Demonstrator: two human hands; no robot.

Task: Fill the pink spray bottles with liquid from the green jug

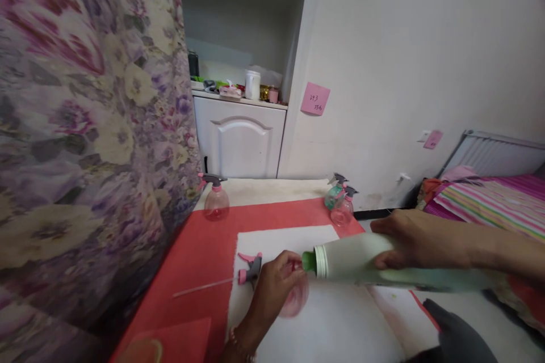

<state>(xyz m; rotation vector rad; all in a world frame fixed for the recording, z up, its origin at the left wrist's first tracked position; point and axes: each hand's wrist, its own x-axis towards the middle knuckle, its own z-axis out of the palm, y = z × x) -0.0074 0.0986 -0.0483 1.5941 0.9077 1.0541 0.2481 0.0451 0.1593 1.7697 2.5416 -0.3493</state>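
Note:
My left hand (pixel 275 281) is closed around the neck of a round translucent pink spray bottle (pixel 296 299), which has no spray head on it. Over it, my right hand (pixel 398 238) grips a large pale green bottle (pixel 347 258), tipped nearly on its side. Its green spout end (pixel 309 261) points left, right by the fingers of my left hand; whether liquid is flowing I cannot tell. Left of my left hand lies a grey and pink spray head (pixel 252 268), its clear tube stretching left over the red cover.
A pink spray bottle (pixel 217 204) stands at the table's back left. A green spray bottle (pixel 333 195) and another pink one (pixel 343 212) stand back right. White paper (pixel 272 238) lies on the red cover (pixel 200 255). A floral curtain (pixel 106 142) hangs left; a bed (pixel 494 198) is right.

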